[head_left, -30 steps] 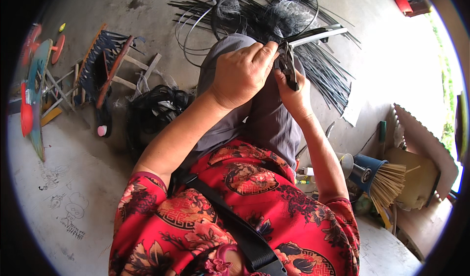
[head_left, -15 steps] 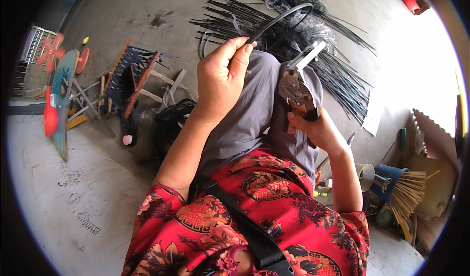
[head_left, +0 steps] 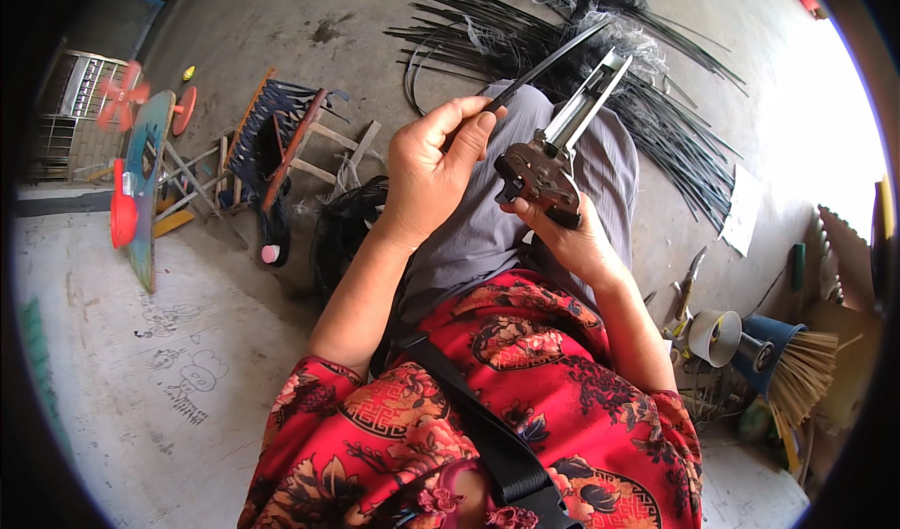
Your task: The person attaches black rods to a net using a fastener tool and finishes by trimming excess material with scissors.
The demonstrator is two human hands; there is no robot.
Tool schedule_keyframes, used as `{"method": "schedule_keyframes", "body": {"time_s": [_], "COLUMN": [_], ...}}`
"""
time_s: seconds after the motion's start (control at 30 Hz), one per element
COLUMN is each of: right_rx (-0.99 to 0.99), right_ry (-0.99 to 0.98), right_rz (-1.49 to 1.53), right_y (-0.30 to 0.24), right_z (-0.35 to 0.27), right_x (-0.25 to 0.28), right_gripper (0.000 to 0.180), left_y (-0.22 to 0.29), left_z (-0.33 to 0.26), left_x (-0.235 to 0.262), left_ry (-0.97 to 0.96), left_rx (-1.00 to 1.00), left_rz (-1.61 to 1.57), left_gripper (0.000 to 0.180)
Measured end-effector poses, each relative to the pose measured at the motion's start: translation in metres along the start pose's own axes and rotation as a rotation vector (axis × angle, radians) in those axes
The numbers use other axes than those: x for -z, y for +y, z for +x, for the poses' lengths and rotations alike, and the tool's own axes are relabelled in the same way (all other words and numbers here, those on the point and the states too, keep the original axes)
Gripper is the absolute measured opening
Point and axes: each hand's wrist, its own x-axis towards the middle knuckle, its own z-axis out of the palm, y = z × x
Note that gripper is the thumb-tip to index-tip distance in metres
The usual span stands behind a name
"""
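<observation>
Between the thumb and fingers of my left hand (head_left: 436, 158) is a thin black strip (head_left: 551, 62). It points up and to the right, ending in front of the black bundle on the floor. My right hand (head_left: 579, 243) grips a metal hand tool (head_left: 539, 174) by its dark lower end, above my knees. The tool has a dark brown body with a pivot, and two long pale rails (head_left: 591, 105) stick out from it toward the floor ahead. The strip and the tool lie side by side, apart. My right fingers are partly hidden behind the tool.
Ahead, black strips (head_left: 656, 173) with pale fibres lie in a bundle on the floor. To the left stand a wooden frame chair (head_left: 272, 135) and a painted board (head_left: 150, 191) with red wheels. At right are a blue bucket (head_left: 764, 351) with thin sticks and a white cup (head_left: 714, 337).
My right hand has turned the tool so its rails show lengthwise, and moved it left toward the strip. The strip, bent over before, now runs nearly straight. The view has shifted slightly.
</observation>
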Motion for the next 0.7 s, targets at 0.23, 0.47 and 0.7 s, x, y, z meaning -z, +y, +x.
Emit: {"method": "schedule_keyframes", "body": {"time_s": [0.23,0.47,0.7], "right_rx": [-0.135,-0.057,-0.142], "right_ry": [0.041,0.248,0.268], "right_rz": [-0.288,-0.704,-0.662], "right_y": [-0.039,-0.073,-0.058], "right_z": [-0.004,-0.009,-0.018], "right_x": [0.008,0.03,0.026], "right_gripper": [0.023,0.037,0.037], "left_y": [0.013,0.019,0.01], "left_z": [0.003,0.008,-0.003], "left_x": [-0.005,-0.021,-0.032], "left_ry": [-0.038,-0.174,0.005], "left_rx": [0.053,0.144,-0.173], "left_rz": [-0.088,-0.427,-0.092], "left_gripper": [0.025,0.017,0.006]}}
